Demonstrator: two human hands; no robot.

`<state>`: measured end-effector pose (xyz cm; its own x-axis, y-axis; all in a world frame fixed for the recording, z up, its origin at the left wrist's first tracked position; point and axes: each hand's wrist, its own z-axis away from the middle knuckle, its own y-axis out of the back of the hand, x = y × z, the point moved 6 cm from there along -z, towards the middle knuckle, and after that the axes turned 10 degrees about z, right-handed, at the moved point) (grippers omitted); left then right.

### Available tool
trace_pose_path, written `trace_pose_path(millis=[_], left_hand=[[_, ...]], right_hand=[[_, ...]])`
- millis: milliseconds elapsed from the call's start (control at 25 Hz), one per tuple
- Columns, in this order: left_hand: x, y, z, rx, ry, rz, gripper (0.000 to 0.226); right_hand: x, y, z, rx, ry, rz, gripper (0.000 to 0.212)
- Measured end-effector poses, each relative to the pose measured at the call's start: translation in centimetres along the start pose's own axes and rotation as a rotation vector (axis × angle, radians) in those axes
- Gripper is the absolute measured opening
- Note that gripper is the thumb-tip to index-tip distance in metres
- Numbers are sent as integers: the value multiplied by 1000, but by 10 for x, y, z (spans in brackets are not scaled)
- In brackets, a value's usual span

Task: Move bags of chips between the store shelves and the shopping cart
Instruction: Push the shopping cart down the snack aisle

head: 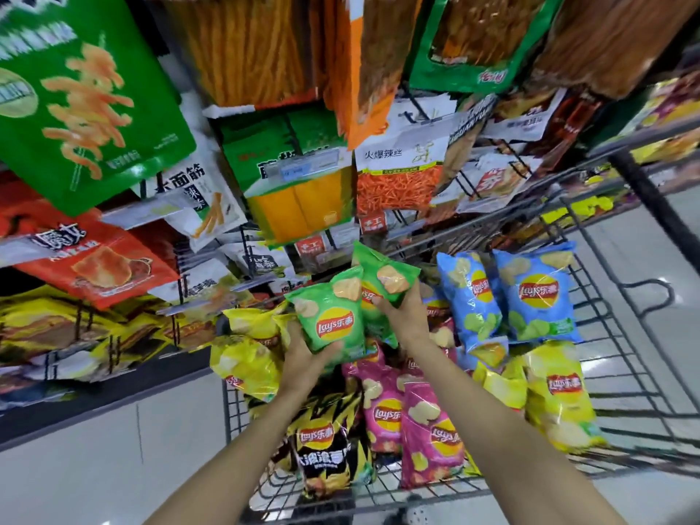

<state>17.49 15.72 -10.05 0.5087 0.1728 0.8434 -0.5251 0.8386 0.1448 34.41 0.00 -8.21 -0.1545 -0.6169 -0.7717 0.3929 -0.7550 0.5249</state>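
Both hands are raised over the wire shopping cart [625,377], each with a green Lay's bag. My left hand [303,363] grips the lower edge of the nearer green bag [329,316]. My right hand [403,314] holds the second green bag [382,278] from below, just behind and right of the first. Lying in the cart are two blue bags [538,293], yellow bags [560,395], pink bags [428,430] and a black-and-yellow bag [325,445].
Snack packets hang on shelf hooks ahead and to the left: a large green pack [75,96], a red chip pack [94,259], orange-strip packs [397,176]. More yellow bags [246,358] sit at the cart's left edge. Pale floor [94,460] lies left of the cart.
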Motion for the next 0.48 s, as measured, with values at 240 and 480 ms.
trace_pose_path(millis=[240, 480], left_hand=[[75, -31, 30, -37, -212, -4, 103], [152, -155, 107, -132, -478, 42, 76]], right_hand=[[-8, 106, 39, 140, 98, -87, 84], [14, 269, 106, 314, 239, -196, 69]])
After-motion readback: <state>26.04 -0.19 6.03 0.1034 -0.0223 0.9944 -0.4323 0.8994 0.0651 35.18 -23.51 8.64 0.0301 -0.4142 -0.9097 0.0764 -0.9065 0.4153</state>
